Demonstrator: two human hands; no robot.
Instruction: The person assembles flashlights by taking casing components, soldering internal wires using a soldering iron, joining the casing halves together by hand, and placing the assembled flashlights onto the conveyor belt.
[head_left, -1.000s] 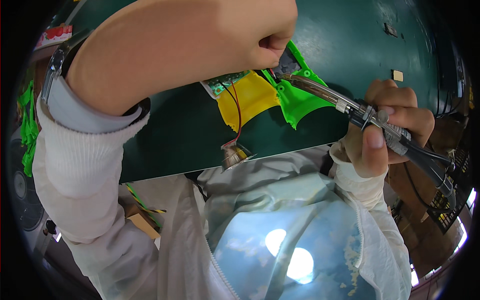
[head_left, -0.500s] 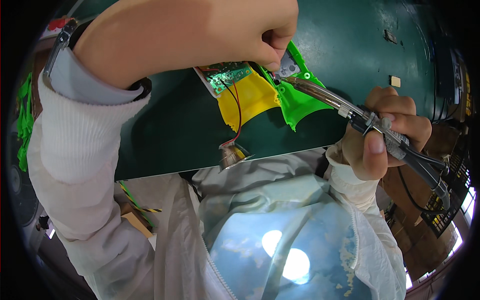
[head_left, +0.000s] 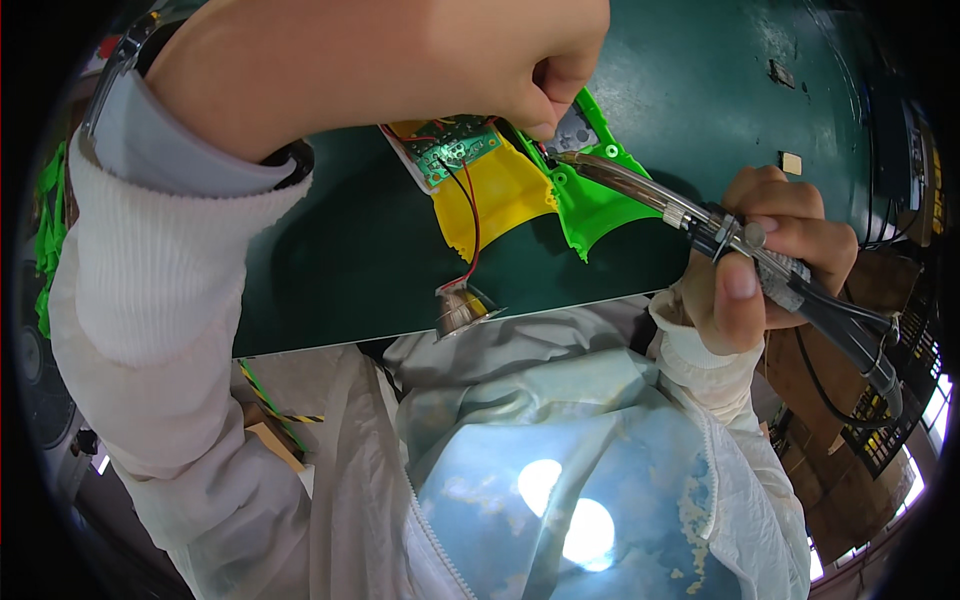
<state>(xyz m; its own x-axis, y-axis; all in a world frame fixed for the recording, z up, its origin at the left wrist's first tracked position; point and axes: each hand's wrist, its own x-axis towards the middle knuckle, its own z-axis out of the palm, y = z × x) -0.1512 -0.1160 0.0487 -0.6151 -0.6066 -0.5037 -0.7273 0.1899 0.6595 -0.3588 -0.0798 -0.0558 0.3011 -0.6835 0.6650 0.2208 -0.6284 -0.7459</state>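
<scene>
My right hand (head_left: pixel 780 250) grips a soldering iron (head_left: pixel 625 180) with a metal feed tube along it. Its tip meets the inner edge of a green plastic shell half (head_left: pixel 605 195). Just above that tip, the fingers of my left hand (head_left: pixel 555 85) are pinched together; whatever they hold is hidden. A yellow shell half (head_left: pixel 500 190) lies against the green one, with a green circuit board (head_left: pixel 455 155) at its upper left. Red and black wires (head_left: pixel 477 215) run from the board down to a small metal speaker (head_left: pixel 465 312) at the table's near edge.
The dark green table (head_left: pixel 690 100) carries a small pale square piece (head_left: pixel 790 162) and a dark flat piece (head_left: pixel 780 73) on the right. A black cable (head_left: pixel 840 405) hangs beside a black plastic crate (head_left: pixel 880 440). Left of the table are green strips (head_left: pixel 48 240).
My left hand has shifted slightly right. My right hand and the soldering iron have moved a little left, with the tip still at the green shell's edge.
</scene>
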